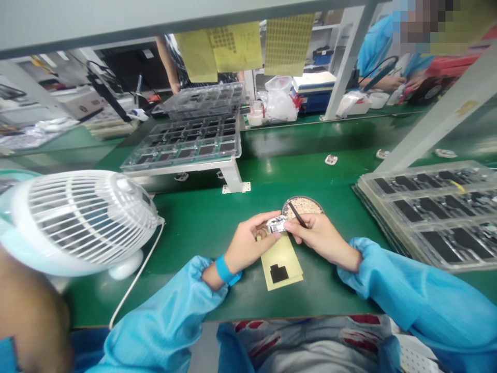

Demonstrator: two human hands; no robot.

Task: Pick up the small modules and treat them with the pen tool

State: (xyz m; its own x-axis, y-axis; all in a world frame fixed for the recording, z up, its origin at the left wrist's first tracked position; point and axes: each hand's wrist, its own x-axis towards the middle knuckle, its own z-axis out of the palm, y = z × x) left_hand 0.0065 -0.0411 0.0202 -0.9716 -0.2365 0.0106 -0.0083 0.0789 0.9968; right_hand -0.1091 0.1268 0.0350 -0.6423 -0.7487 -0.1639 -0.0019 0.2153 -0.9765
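Observation:
Between my hands is a small white device [276, 224] with dark and silvery parts. My left hand [250, 239] grips it from the left with thumb and fingers. My right hand [316, 235] holds a dark stick-like tool [297, 214], and its fingertips touch the device's right side. Behind them lies a round dish [309, 204] of small beige pieces, partly covered by my right hand. Below the hands, yellow paper [293, 259] rests on the green table [248, 303] with a black cut-out piece [278, 273] on it.
A white fan [85, 217] stands at the left, its cable on the table. Stacked clear trays [438, 207] of dark pieces lie at the right. More trays [186, 142] sit on a raised stand. Small white parts [331, 160] lie on the far strip. People are across the bench.

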